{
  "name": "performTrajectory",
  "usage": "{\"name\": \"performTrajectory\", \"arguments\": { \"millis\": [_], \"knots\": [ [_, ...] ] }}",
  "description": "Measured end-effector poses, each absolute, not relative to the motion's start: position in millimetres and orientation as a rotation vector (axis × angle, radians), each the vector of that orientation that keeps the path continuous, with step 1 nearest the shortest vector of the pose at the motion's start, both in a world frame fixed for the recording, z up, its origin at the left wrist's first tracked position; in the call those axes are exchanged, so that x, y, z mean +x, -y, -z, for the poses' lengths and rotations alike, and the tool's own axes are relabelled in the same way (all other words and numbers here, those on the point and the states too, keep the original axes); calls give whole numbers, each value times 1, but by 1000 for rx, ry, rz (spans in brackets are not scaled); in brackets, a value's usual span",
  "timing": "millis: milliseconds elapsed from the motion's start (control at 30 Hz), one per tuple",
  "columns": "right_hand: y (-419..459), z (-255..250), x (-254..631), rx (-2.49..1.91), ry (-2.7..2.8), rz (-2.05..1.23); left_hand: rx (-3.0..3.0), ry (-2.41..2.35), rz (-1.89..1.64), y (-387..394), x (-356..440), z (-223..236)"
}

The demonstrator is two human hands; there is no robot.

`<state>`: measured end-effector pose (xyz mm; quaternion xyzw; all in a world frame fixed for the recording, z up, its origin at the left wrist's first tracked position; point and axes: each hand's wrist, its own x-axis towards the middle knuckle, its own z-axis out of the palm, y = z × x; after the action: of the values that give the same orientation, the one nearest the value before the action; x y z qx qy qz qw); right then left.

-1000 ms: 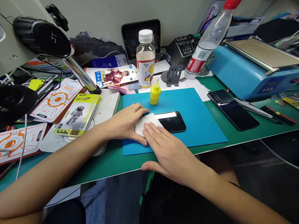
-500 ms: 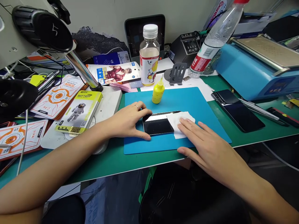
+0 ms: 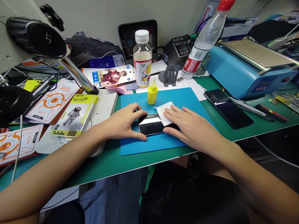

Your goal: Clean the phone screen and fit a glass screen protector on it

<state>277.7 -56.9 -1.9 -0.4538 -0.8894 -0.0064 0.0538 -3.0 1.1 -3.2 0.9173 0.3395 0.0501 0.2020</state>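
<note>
A black smartphone [image 3: 151, 127] with a glossy face lies on a blue mat [image 3: 130, 147]. My left hand [image 3: 123, 123] grips its left end, thumb along the near edge and fingers at the far edge; a ring is on one finger. Under the outstretched fingers of my right hand [image 3: 187, 124] a white wipe [image 3: 166, 109] is pressed onto the phone's face, and this hand hides the phone's right end. Just beyond the phone stands a small yellow dropper bottle [image 3: 152, 94].
Right of the mat lie another black phone [image 3: 230, 109] and tweezers [image 3: 249, 109], before a blue heating plate machine [image 3: 247, 73]. Two drink bottles, one a juice bottle [image 3: 142, 62], stand behind. A battery box [image 3: 74, 115] and a metal stand post [image 3: 77, 74] are at the left.
My right hand has slid the wipe leftward and away from me along the phone. My left hand keeps its grip on the phone's left end. The whole view has shifted slightly.
</note>
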Motion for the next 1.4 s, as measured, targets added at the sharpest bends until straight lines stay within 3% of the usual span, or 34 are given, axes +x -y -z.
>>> {"name": "performTrajectory", "arguments": {
  "millis": [333,867,1133,1400],
  "knots": [
    [100,13,298,-1389,2630,162,2569,-946,-126,-4,-3,2],
    [85,26,188,-987,2619,-94,2580,-837,-252,-4,-4,7],
    [117,25,235,-1246,2615,16,2628,-841,-205,-5,-6,8],
    [75,23,265,-1444,2569,-24,2575,-898,-189,-4,-5,7]
  ]
}}
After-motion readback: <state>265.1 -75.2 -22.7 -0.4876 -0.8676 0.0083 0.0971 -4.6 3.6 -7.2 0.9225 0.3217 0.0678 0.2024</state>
